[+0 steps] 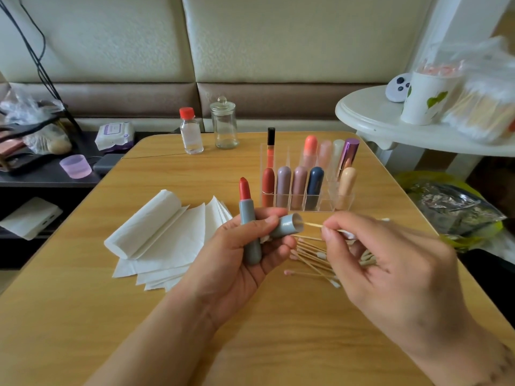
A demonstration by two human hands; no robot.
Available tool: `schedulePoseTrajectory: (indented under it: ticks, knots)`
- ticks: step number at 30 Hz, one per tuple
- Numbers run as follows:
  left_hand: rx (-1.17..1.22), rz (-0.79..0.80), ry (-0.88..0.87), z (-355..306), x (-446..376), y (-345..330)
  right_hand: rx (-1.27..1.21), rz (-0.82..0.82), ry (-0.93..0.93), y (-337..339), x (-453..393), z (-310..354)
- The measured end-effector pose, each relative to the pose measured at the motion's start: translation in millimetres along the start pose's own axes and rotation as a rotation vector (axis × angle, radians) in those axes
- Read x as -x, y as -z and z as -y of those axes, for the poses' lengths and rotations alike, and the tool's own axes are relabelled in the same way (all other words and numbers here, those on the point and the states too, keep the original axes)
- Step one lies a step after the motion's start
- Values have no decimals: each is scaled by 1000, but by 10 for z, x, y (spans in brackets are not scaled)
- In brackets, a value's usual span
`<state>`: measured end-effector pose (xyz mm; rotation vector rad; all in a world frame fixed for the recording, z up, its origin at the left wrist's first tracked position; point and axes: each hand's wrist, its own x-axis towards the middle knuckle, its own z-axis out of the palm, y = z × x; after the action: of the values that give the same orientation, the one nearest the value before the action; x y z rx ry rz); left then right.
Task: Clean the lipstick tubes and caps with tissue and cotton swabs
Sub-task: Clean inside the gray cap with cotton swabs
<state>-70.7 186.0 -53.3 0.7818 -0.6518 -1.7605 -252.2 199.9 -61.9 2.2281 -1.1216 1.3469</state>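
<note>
Nearest, over the worktop (83, 316), the left hand (239, 263) grips two things at once: the open lipstick (249, 221), held upright with its red bullet wound out, and its grey cap (287, 224), pinched between thumb and forefinger with the open mouth turned right. The right hand (390, 257) pinches a swab (313, 224) by its wooden stick, the stick running left into the cap's mouth. The step in hand looks like swabbing the inside of the cap. The next move probably calls for turning the swab round the inner wall while the left grip keeps the cap steady, and for keeping the bare bullet away from fingers and worktop. The swab's working tip is hidden inside the cap, so whether it touches the wall cannot be told; a bit of white under the right fingers may be the other tip or tissue. Just beyond and under the hands lies a loose heap of swabs (312, 260), some tips tinged pink, partly covered by the right hand. To the left lies a fan of tissues (156, 232), one partly rolled. Farther off a clear rack (295, 203) holds capped lipsticks in two rows. At the far edge stand a red-capped bottle (191, 132) and a lidded glass jar (224, 123). On the right, a white side table (370, 118) carries a bag of more swabs, blurred and cut off by the frame.
</note>
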Motion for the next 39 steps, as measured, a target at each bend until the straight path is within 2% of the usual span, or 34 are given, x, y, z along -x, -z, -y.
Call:
schedulePoseTrajectory:
  ticks: [6,12,15,19,22,24,30,34,39]
  knots:
    - [-71,-1,-41,15,-14,26,-116,125,-74,9,-14,49]
    - [-106,16,-20,22,-12,19,-17,91,-15,-10,-1,48]
    - [-101,7,-26,12,-11,26,-54,156,-11,-6,-6,67]
    - [-24,-6,-22,15,-9,26,-339,201,-146,17,-47,83]
    - [38,16,-4,3,-5,13,-674,91,-342,26,-50,101]
    - [52,23,5,-4,-2,7,-784,9,-440,30,-33,95]
    - [58,36,9,1,5,5,-765,-105,-533,-1,-31,14]
    - [52,20,5,19,-10,23,-700,-60,-486,-4,12,-21]
    - [38,37,-5,29,-20,54,-737,-2,-416,-4,43,19]
